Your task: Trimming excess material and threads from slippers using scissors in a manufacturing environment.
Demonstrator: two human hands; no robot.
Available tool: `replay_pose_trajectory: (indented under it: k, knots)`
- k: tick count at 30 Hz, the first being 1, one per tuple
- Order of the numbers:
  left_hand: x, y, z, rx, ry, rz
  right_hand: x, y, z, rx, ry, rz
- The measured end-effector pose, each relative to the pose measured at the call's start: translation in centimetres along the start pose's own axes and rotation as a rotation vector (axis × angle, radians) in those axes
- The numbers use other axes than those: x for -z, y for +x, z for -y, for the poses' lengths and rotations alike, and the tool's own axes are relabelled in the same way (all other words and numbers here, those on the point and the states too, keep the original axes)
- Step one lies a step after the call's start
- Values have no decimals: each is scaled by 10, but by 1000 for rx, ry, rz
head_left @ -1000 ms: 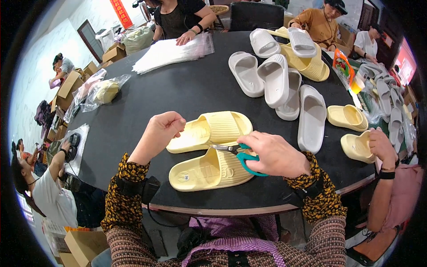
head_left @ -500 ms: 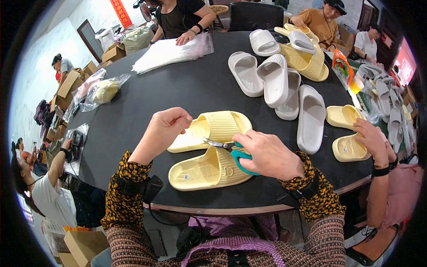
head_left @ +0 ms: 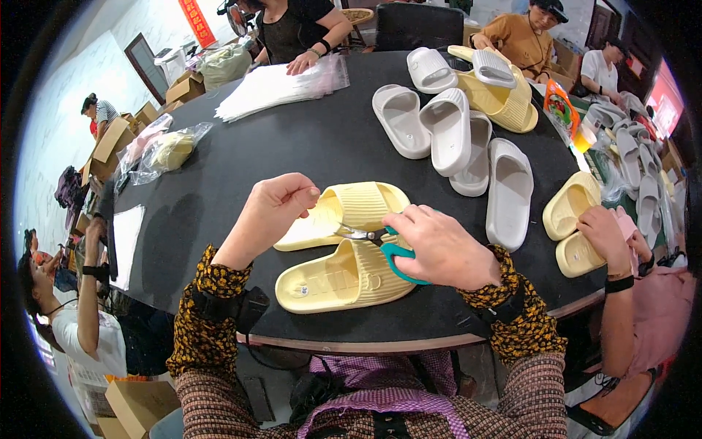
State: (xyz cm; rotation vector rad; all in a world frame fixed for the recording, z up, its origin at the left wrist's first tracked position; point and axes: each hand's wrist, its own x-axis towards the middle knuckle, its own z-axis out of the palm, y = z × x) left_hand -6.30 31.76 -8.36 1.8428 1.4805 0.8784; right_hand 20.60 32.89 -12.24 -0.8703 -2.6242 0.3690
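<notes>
A pair of pale yellow ribbed slide slippers lies side by side on the black table in front of me. The farther slipper (head_left: 365, 205) is partly behind my hands; the nearer slipper (head_left: 314, 287) shows a small round sticker on its insole. My right hand (head_left: 447, 249) is closed round teal-handled scissors (head_left: 404, 265), whose short metal blades point left, over the gap between the slippers. Just left of the blade tips, above the farther slipper, my left hand (head_left: 274, 208) is pinched; whatever its fingertips hold is too small to make out.
Several grey slides (head_left: 446, 132) and more yellow ones (head_left: 504, 99) lie at the far right. A co-worker's hand (head_left: 603, 234) holds yellow slippers (head_left: 574, 205) at the right edge. Clear bags (head_left: 172, 146), a white sheet (head_left: 128, 245) and a plastic-sleeve stack (head_left: 274, 89) lie left and far.
My hands and scissors have hardly moved. The co-worker on the right has shifted the yellow slippers. At the left, a co-worker's arm and the dark item have moved off the white sheet.
</notes>
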Motion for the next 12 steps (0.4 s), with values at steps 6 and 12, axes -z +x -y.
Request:
replay_pose_trajectory:
  k: [6,12]
  knots:
    - [1,-1,1,-12,40,9,-2,0,5,-2,71,-23]
    - [7,-3,12,59,-15,-53,-2,-1,5,10,101,-26]
